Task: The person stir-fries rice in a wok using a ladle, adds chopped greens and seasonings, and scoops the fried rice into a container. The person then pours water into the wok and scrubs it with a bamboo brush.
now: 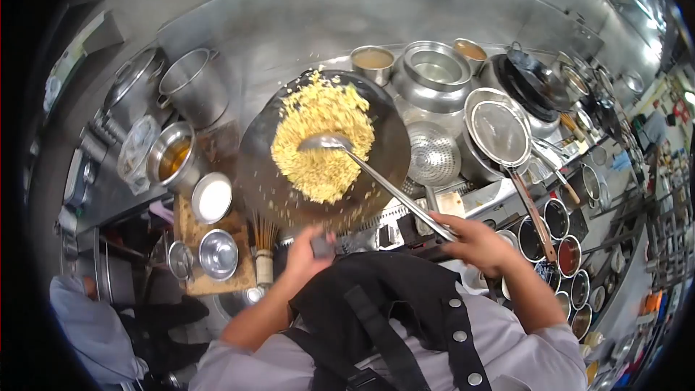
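Note:
A large dark wok (pixel 257 166) holds yellow fried rice (pixel 326 119), with loose grains scattered on its rim and a few in the air behind it. My left hand (pixel 308 250) is closed on a grey cloth or pad at the wok's near edge; the wok's handle is hidden there. My right hand (pixel 481 245) grips the end of a long metal ladle (pixel 394 190), whose bowl rests over the middle of the rice. Right of the wok lies a perforated metal skimmer (pixel 433 153).
Left are an oil pot (pixel 171 156), a white-filled bowl (pixel 212 198), a steel bowl (pixel 218 254) and bamboo sticks (pixel 263 235). Behind stands a large metal pot (pixel 433 72); right hangs a mesh strainer (pixel 498 130). Another person (pixel 98 329) stands at lower left.

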`<state>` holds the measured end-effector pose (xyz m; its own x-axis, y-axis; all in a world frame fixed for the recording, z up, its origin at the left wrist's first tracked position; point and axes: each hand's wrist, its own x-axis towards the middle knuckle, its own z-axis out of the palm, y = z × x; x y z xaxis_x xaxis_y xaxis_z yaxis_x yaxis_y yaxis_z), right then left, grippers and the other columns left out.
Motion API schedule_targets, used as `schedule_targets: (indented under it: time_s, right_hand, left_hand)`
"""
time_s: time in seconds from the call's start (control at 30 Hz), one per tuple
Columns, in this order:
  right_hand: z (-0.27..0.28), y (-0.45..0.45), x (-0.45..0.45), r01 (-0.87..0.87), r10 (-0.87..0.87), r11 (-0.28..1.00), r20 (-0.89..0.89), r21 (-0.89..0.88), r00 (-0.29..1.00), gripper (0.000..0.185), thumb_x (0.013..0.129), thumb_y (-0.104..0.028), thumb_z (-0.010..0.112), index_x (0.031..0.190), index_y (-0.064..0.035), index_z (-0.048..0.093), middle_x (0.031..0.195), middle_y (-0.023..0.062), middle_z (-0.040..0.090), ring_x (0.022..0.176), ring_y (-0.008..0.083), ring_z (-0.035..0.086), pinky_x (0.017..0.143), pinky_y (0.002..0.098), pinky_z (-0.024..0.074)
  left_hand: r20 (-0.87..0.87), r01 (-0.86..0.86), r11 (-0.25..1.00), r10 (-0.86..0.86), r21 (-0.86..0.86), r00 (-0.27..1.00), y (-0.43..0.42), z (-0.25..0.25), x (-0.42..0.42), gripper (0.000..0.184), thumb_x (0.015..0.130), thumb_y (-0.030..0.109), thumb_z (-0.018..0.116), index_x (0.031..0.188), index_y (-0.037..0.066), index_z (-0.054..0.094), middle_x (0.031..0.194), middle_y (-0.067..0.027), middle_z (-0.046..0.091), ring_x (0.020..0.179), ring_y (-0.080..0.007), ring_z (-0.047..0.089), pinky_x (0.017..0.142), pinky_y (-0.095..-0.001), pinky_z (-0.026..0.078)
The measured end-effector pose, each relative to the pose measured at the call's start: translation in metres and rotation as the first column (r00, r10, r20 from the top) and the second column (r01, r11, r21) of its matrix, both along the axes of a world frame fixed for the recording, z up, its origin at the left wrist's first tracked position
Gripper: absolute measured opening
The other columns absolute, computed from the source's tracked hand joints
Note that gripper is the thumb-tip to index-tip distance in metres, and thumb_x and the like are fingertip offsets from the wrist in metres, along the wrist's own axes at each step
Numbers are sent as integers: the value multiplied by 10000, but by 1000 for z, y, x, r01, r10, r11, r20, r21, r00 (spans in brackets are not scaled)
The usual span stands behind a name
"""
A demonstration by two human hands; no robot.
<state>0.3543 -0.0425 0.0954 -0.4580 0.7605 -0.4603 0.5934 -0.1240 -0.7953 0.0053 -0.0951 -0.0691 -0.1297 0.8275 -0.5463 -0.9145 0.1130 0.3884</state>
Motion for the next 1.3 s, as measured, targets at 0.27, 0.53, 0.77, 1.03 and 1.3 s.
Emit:
schedule_targets:
  time_s: [0.27, 0.53, 0.77, 1.03, 1.3]
  right_hand:
    - [-88, 49, -17, -121, 67, 944, 183, 307, 981, 724, 915, -107, 632, 1588, -246, 402, 753, 116, 634, 623, 189, 610, 582, 352, 514]
    - [9, -10, 29, -85, 88, 996, 70, -42, 994, 734, 915, -116, 703, 1579, -269, 429, 708, 58, 594, 585, 131, 543, 572, 324, 507]
    - [-75, 36, -27, -194, 109, 923, 258, 333, 960, 718, 939, -104, 665, 1585, -292, 412, 721, 43, 588, 632, 133, 590, 588, 346, 489]
    - [22, -9, 28, -52, 56, 997, 72, -50, 996, 707, 904, -32, 674, 1556, -215, 472, 749, -6, 583, 575, 92, 508, 549, 275, 479]
    - [-67, 13, -12, 51, -36, 997, -241, 59, 970, 783, 915, 13, 623, 1611, -204, 338, 794, 37, 598, 584, 109, 539, 537, 278, 494]
  left_hand:
    - [35, -72, 996, 70, 58, 997, 119, -60, -7, 203, 920, 17, 641, 1079, 23, 516, 979, -121, 560, 834, -257, 610, 758, -427, 590]
    - [64, -105, 994, 107, -39, 992, 44, 35, -7, 165, 911, 47, 633, 1042, 27, 534, 869, -123, 585, 766, -253, 620, 697, -403, 572]
    - [-116, -38, 998, 43, 46, 992, 69, -73, 1, 135, 924, 24, 625, 1037, 18, 551, 976, -135, 582, 874, -253, 616, 773, -388, 572]
    - [44, -62, 998, 63, -12, 997, 76, 40, -17, 145, 898, 13, 653, 983, 30, 536, 947, -112, 587, 822, -221, 601, 756, -380, 579]
    - [-69, 150, 988, -147, 47, 987, 18, -40, -3, 228, 879, 0, 621, 1086, 20, 528, 954, -144, 580, 789, -269, 603, 698, -401, 581]
